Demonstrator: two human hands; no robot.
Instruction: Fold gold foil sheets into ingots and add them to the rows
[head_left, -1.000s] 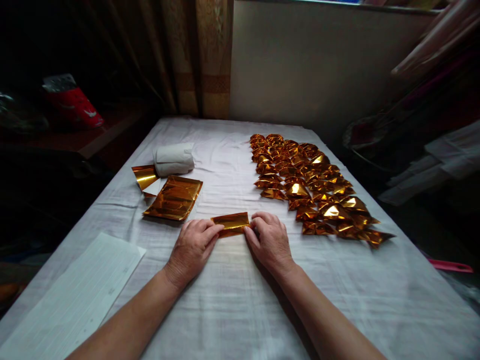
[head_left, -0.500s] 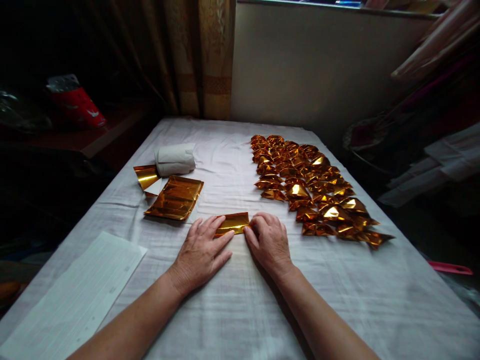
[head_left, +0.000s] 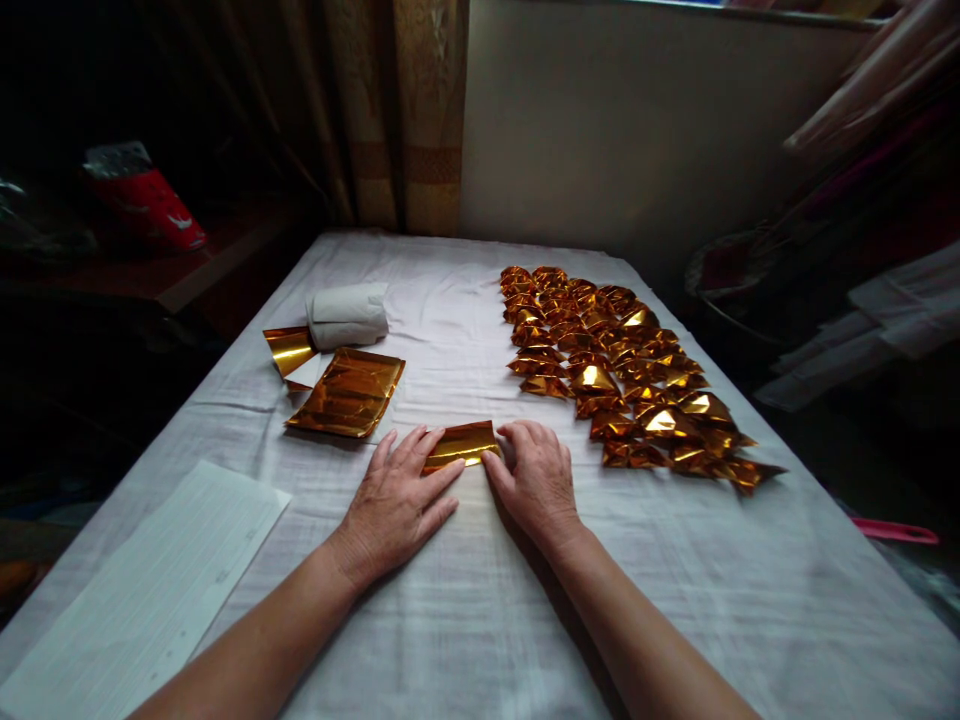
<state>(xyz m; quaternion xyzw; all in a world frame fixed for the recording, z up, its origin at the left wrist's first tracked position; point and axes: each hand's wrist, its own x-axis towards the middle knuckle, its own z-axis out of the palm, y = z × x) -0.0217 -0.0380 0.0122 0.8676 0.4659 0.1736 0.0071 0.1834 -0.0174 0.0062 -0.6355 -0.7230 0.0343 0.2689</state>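
A folded strip of shiny gold foil paper [head_left: 466,443] lies crosswise on the cloth in front of me. My left hand [head_left: 401,497] rests flat over its left end, fingers spread and the thumb apart on the cloth. At the right end, my right hand [head_left: 534,480] has its fingers curled and its thumb at the near corner, gripping the edge. Just beyond my left hand is a flat stack of gold foil sheets [head_left: 349,392]. Rows of folded gold foil pieces [head_left: 600,350] cover the cloth's right side.
A white paper roll [head_left: 349,314] and a bent gold sheet [head_left: 289,350] sit behind the stack. Lined white paper [head_left: 150,590] lies at the left. A red container [head_left: 154,205] stands on a side shelf. A pink handle [head_left: 896,530] shows beyond the right edge.
The whole view has shifted slightly. Both hands stay at the foil strip's ends; slightly more of the strip shows between them.
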